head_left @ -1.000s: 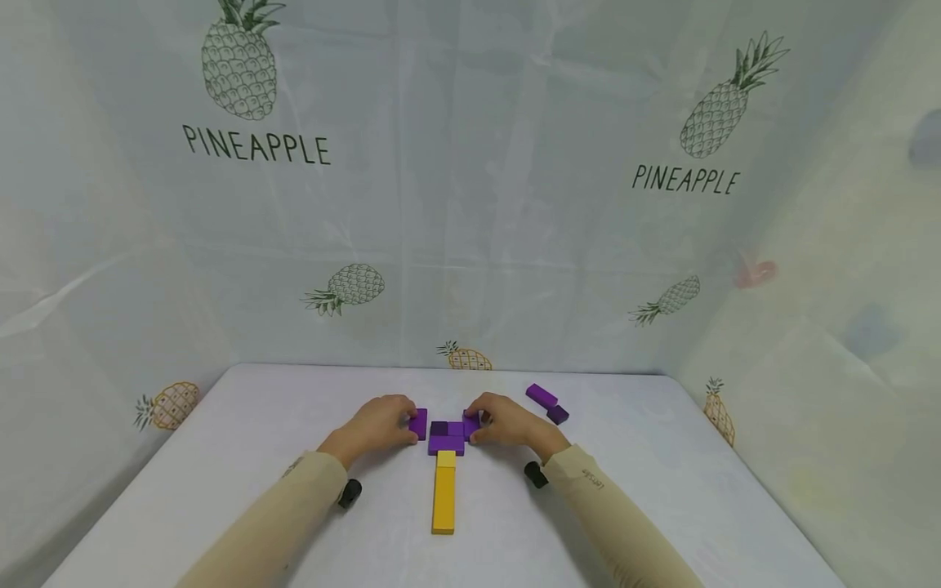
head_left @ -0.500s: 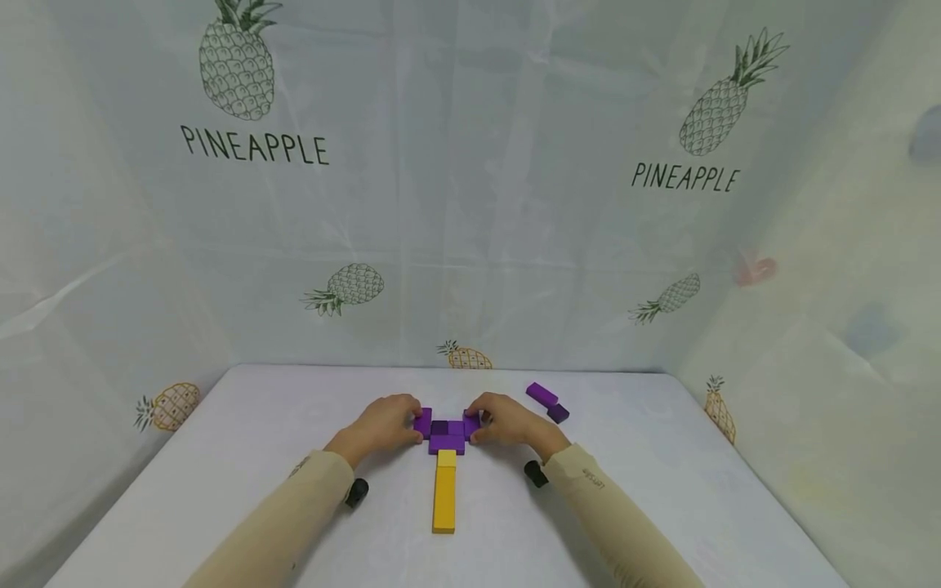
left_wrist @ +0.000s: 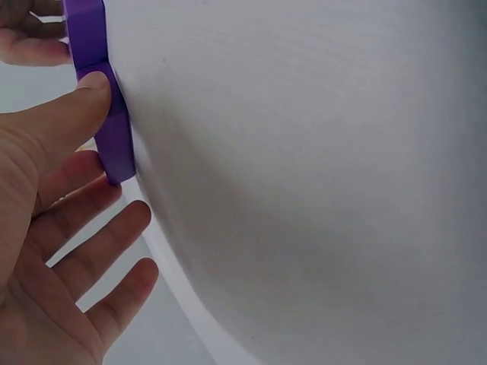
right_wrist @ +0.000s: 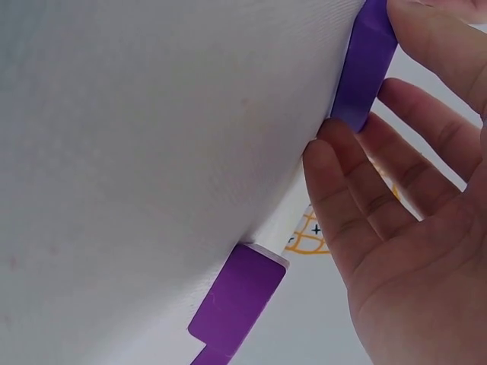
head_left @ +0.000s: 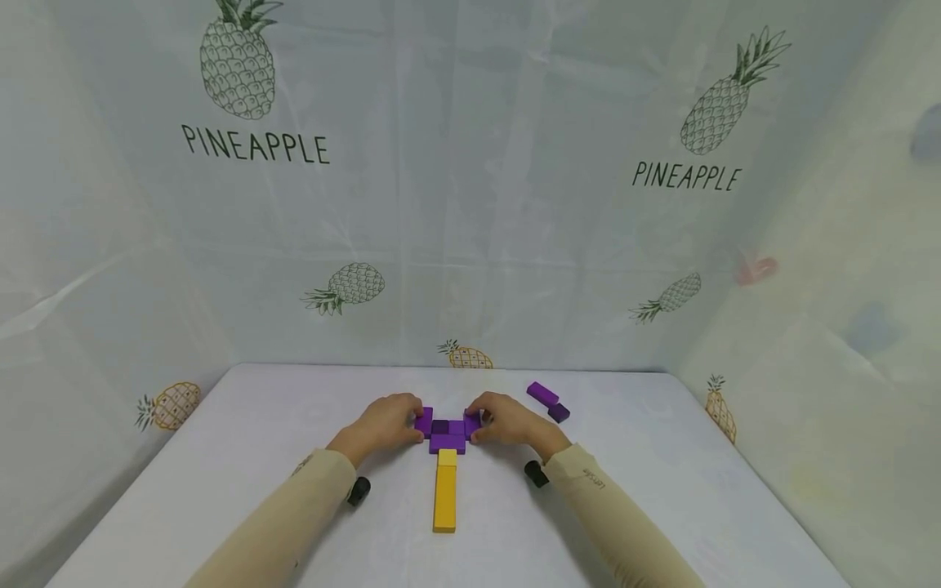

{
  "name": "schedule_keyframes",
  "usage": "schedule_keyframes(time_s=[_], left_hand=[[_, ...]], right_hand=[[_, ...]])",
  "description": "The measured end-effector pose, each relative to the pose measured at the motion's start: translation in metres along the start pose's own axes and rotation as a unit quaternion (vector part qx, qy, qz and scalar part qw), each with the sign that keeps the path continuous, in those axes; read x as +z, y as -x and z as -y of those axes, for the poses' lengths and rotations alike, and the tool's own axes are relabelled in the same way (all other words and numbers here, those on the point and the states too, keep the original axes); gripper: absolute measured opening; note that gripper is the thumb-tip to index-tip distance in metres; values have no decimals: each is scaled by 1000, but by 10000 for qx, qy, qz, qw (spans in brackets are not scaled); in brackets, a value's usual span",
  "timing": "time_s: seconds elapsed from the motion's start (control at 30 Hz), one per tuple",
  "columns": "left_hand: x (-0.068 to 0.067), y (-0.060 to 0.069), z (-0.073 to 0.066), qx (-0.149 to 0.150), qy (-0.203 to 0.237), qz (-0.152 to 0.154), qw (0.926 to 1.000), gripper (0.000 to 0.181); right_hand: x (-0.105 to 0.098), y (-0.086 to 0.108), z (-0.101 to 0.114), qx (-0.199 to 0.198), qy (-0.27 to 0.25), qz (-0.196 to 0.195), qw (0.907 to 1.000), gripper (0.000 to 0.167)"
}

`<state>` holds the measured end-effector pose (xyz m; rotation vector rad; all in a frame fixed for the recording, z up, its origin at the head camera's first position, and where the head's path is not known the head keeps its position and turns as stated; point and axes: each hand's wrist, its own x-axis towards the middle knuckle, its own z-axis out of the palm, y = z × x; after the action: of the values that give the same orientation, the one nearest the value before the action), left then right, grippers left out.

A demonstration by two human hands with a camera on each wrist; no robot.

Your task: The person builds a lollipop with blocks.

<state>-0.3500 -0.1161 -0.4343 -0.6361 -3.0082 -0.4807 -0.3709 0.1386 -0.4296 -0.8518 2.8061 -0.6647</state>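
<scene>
I verified that each grip was narrowed to block width: the left hand (head_left: 382, 422) pinched the left purple block (head_left: 425, 420), and the right hand (head_left: 512, 420) the right purple block (head_left: 473, 425), both flanking the central purple cluster (head_left: 447, 443) on the surface (head_left: 632, 457). I judged the layout largely assembled, with the yellow column (head_left: 444, 498) extending nearward. One loose purple block (head_left: 542, 393) and one dark purple block (head_left: 559, 412) lay apart, apparently unplaced.
</scene>
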Motion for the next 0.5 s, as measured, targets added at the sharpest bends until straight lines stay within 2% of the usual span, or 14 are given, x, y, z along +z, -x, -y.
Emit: schedule_keyframes(time_s=[0.17,0.5], left_hand=[[-2,-2,-1,11,10,50,10000,36],[1,-4,0,-236,127,157,9995,37]], right_hand=[[0,0,1,-8,20,9,10000,46],[-1,1,2,5,23,41,10000,47]])
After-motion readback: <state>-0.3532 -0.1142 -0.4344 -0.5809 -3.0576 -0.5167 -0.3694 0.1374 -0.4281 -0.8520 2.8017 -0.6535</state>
